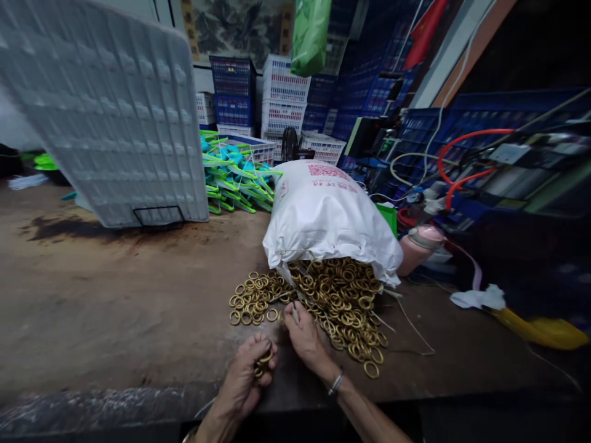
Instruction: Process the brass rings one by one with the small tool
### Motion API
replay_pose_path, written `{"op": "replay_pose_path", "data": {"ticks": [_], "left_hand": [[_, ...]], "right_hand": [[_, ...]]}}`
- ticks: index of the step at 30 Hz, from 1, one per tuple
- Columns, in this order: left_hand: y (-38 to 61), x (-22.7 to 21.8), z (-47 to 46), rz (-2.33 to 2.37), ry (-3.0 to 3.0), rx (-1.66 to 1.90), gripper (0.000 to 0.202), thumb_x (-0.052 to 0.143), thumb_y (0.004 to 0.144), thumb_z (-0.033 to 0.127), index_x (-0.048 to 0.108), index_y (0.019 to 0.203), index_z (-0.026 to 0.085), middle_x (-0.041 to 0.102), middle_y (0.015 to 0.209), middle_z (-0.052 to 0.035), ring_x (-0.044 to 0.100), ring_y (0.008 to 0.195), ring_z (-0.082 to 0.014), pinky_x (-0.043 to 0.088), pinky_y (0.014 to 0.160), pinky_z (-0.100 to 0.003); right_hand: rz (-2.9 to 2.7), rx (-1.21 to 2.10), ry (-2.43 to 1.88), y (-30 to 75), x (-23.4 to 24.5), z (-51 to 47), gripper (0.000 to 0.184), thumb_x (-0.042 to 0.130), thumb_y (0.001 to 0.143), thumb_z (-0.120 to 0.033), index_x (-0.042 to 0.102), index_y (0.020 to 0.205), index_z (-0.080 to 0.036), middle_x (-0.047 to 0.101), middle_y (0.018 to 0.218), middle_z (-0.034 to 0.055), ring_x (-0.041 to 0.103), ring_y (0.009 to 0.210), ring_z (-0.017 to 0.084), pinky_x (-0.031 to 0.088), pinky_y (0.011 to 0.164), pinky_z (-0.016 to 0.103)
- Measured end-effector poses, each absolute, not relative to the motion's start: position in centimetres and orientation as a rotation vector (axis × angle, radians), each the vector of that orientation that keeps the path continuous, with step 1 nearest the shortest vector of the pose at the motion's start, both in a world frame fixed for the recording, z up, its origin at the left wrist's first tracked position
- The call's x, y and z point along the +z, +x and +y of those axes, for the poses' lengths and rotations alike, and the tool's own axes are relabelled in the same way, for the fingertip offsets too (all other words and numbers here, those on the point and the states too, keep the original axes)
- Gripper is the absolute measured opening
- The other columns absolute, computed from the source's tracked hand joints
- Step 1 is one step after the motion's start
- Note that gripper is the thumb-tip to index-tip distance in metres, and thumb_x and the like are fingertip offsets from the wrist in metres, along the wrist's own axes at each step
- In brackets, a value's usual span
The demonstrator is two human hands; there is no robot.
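My left hand [249, 372] is closed around several brass-coloured metal rings [263, 363], which show between the fingers near the table's front edge. My right hand [303, 338] is pinched, with a small pale, narrow piece [295, 314] at the thumb; its kind is not clear. The right fingertips are beside a heap of the same rings [341, 295]. That heap spills out of the mouth of a white woven sack [327, 215] lying on its side. A looser cluster of rings [258, 292] spreads left of the sack.
Left on the brown table [115, 307] stands a large translucent ribbed plastic panel [138, 123] in a black wire stand [159, 215]. Behind are bright green and turquoise plastic parts [235, 175]. A pink bottle [420, 246] stands right of the sack, near hoses. Loose strings lie by the rings.
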State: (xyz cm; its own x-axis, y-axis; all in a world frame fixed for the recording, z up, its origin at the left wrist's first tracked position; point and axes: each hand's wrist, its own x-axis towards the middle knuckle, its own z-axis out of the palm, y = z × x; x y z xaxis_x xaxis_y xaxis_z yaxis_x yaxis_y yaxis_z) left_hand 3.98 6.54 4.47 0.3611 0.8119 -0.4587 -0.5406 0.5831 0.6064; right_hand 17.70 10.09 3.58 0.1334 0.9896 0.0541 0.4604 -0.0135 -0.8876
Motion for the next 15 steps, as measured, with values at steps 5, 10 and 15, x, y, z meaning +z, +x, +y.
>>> {"op": "replay_pose_path", "data": {"ticks": [5,10,15], "left_hand": [[5.2,4.0,6.2,0.92,0.502,0.977,0.035,0.068,0.067,0.038,0.048,0.088,0.018,0.056,0.066,0.0033,0.047,0.044,-0.0043,0.024,0.033,-0.011],[5.8,3.6,6.3,1.015,0.597,1.013,0.039,0.065,0.067,0.045,0.053,0.09,0.016,0.051,0.061,0.0049,0.042,0.04,-0.0029,0.024,0.032,-0.012],[5.7,3.7,6.6,1.067,0.69,1.02,0.036,0.063,0.065,0.05,0.05,0.074,0.018,0.045,0.049,0.0081,0.034,0.035,-0.0033,0.025,0.032,-0.014]], "right_hand": [[-1.246,0.91,-1.591,16.5,3.9,8.2,0.011,0.043,0.076,-0.032,0.045,0.073,-0.022,0.05,0.059,-0.0042,0.048,0.055,0.013,0.04,0.056,0.024],[-1.247,0.861,-1.572,15.6,3.1,7.5,0.017,0.042,0.08,-0.036,0.047,0.076,-0.021,0.053,0.066,-0.002,0.05,0.06,0.013,0.041,0.058,0.023],[-1.335,0.892,-1.543,16.1,3.2,7.2,0.017,0.042,0.081,-0.035,0.047,0.075,-0.021,0.05,0.065,-0.0032,0.048,0.06,0.012,0.04,0.057,0.021]]}}
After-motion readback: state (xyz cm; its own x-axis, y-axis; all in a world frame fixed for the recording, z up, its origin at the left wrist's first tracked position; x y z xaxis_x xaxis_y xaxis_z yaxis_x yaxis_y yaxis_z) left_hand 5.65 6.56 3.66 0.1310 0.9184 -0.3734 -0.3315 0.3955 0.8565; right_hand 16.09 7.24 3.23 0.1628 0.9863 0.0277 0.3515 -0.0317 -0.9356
